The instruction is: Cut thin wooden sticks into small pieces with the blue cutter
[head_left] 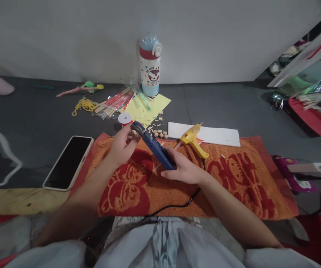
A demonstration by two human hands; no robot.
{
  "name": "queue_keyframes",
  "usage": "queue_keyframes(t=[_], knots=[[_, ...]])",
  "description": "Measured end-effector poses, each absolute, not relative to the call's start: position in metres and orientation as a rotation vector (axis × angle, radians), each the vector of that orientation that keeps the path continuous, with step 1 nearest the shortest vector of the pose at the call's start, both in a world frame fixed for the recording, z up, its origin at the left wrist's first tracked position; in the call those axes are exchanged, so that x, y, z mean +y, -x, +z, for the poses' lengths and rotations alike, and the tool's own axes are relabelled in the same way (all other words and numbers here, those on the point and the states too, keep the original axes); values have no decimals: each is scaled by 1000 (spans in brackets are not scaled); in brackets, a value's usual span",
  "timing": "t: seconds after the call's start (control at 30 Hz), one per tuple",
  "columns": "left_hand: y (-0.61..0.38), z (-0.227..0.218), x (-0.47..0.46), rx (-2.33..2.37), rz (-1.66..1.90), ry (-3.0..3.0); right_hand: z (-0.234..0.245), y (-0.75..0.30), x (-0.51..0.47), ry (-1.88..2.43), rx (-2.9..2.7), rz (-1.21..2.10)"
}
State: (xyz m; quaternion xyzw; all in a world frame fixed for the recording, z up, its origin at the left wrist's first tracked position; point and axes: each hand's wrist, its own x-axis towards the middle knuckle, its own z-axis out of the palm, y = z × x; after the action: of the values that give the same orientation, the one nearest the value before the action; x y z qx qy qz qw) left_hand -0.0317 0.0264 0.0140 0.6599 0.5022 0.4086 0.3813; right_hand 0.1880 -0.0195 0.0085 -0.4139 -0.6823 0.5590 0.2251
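A long dark blue object (158,149) with a greyish upper end is held tilted above the orange and red towel (174,201); I cannot make out its kind. My right hand (185,166) is closed around its lower end, thumb on the near side. At its upper end, my left hand (123,146) has curled fingers touching it. Just beyond the right hand, a yellow hot glue gun (194,139) lies on its side, partly over a white strip of board (219,135). Small cut wooden pieces (159,133) are scattered behind the blue object.
A phone (69,163) lies left of the towel. Behind stand a white and blue bottle (150,70), yellow paper (160,103), packed chopsticks (115,102), a white spool (125,118) and yellow cord (85,105). A black cable (174,205) crosses the towel. At right are a purple item (289,173) and red tray (311,117).
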Motion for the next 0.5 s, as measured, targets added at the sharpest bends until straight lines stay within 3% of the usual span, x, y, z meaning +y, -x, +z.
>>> queue_keyframes(t=[0.33,0.5], knots=[[27,26,23,1156,1122,-1605,8,-195,-19,978,-1908,1611],[24,27,24,1206,1146,-1646,18,-192,-19,1161,-1990,1446]])
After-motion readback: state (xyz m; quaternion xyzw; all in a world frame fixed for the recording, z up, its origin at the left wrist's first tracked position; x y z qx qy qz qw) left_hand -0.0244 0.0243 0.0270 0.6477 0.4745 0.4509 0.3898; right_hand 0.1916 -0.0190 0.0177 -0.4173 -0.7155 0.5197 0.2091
